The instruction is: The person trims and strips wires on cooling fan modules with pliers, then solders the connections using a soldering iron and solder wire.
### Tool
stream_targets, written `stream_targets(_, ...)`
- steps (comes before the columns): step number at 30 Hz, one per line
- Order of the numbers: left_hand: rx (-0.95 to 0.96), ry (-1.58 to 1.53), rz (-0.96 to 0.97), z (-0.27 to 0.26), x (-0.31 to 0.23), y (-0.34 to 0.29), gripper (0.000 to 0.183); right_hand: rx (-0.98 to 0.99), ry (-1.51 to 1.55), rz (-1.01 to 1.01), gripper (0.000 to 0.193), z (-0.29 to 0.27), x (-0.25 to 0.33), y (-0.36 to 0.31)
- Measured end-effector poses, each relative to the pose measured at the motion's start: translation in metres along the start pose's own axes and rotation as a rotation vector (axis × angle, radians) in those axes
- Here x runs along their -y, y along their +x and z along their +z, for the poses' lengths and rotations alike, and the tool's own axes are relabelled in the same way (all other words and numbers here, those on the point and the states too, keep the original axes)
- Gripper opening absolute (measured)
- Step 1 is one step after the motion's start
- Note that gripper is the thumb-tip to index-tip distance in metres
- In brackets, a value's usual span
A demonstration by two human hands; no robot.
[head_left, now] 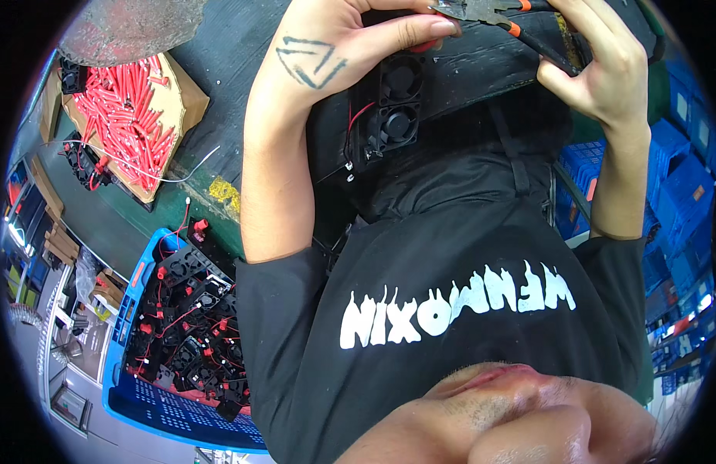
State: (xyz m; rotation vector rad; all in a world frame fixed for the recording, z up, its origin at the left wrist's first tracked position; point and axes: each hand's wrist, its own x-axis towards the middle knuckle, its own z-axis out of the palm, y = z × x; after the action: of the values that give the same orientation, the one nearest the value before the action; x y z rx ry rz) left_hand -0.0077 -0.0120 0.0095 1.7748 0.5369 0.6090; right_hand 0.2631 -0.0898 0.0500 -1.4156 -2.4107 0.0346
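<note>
My right hand (pixel 605 69) is wrapped round a pair of pliers (pixel 547 50) with black and orange handles at the top edge. The plier jaws reach to the fingertips of my left hand (pixel 335 50), whose thumb and fingers are pinched together. A bit of red shows beneath that thumb, but what the left hand holds is mostly hidden. Just below lies a black unit with two small fans (pixel 399 124), close to my body at the table edge. A red wire (pixel 362 116) and a small white connector hang beside it.
Left on the dark table (pixel 226 69) is a cardboard tray (pixel 189 97) heaped with red tube-shaped pieces (pixel 126 116). Another black fan unit (pixel 83 166) lies beside it. A blue crate (pixel 130 309) below holds many black parts with red wires. Blue bins (pixel 675 185) stand at right.
</note>
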Motion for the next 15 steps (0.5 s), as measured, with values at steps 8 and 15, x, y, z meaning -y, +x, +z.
stream_targets(8, 0.016, -0.002, -0.015, -0.001, -0.001, 0.002, 0.007, -0.051, 0.010, 0.022, 0.048, 0.001, 0.008, 0.004)
stream_targets(15, -0.003, -0.015, 0.013, 0.000, 0.000, 0.002, 0.006, -0.151, -0.079, -0.030, 0.055, 0.010, -0.002, 0.002)
